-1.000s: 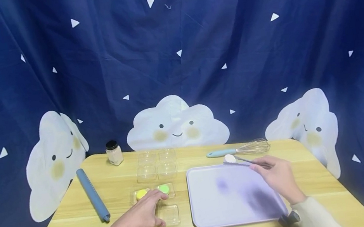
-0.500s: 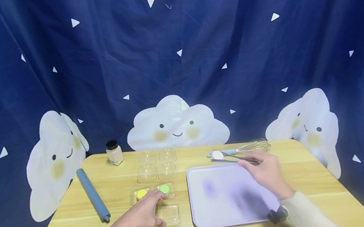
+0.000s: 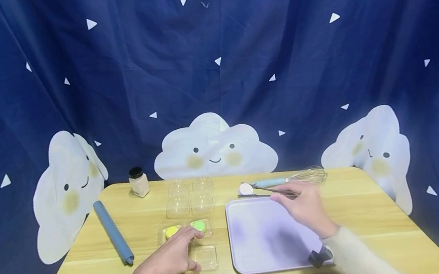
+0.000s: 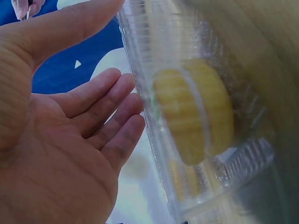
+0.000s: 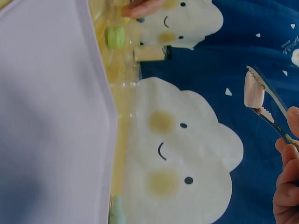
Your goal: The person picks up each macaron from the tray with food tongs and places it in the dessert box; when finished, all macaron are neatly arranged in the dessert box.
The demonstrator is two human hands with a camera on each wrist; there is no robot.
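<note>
My right hand (image 3: 307, 209) grips a pair of metal tongs (image 3: 267, 188), whose toothed tips pinch a pale macaron (image 3: 246, 189) above the tray's far left corner. In the right wrist view this macaron (image 5: 253, 89) looks pinkish white and stands on edge between the tips. My left hand (image 3: 173, 256) lies across a clear plastic box (image 3: 206, 258), thumb and fingers spread, fingertips against its side. Inside the box's far row sit a yellow macaron (image 3: 171, 231) and a green macaron (image 3: 199, 226). The hand covers part of the box's left side.
A lilac tray (image 3: 259, 259) lies right of the box. Behind stand a clear moulded lid (image 3: 178, 206) and a black-capped jar (image 3: 139, 185). A whisk (image 3: 307, 175) lies beyond the tray, a rolled blue mat (image 3: 113, 233) at left. A curtain (image 3: 220, 84) hangs behind the table.
My right hand has moved left over the tray, carrying the pale macaron in the tongs from near the whisk's handle toward the box. My left hand stays in place.
</note>
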